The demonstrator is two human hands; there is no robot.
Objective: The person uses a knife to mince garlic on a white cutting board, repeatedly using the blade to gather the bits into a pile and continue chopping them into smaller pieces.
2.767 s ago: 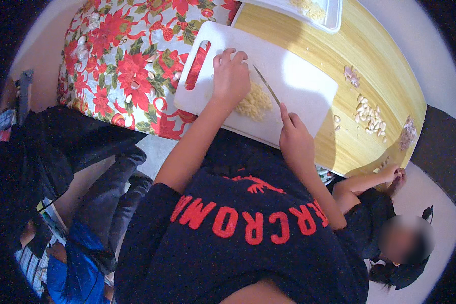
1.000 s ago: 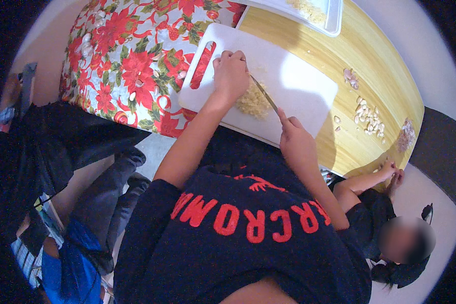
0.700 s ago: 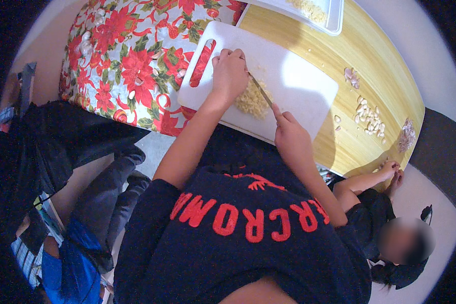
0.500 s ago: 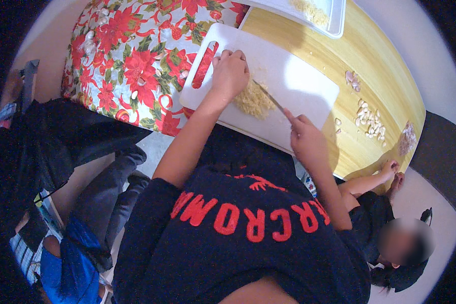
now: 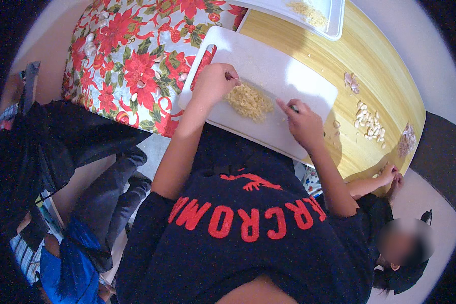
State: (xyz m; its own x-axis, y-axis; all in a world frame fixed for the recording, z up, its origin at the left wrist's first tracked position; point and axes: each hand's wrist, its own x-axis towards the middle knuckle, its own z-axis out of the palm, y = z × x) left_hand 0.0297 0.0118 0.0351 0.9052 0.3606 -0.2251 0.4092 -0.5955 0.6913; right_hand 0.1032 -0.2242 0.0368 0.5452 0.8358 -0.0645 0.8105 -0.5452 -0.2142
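Note:
A white cutting board (image 5: 258, 55) with a handle slot lies in front of me. On it is a pale yellow heap of finely chopped garlic (image 5: 249, 103). My right hand (image 5: 304, 124) is closed around the handle of a knife (image 5: 294, 108) at the heap's right side; the blade is hard to make out here. My left hand (image 5: 215, 83) hovers at the heap's upper left, fingers curled and pinched together. Whether those fingertips hold the blade's tip, I cannot tell.
Beyond the board stands a white plastic tray (image 5: 334, 34) with more chopped garlic. Peeled cloves (image 5: 370, 123) and garlic skins (image 5: 406, 140) lie to the right, near another person's hands (image 5: 390, 175). Garlic bulbs (image 5: 89, 46) rest on the flowered tablecloth (image 5: 137, 71) at left.
My left hand has moved down and left, its fingers turning toward the heap. The right hand and knife handle have shifted slightly, and the blade shows less clearly. The heap looks more spread.

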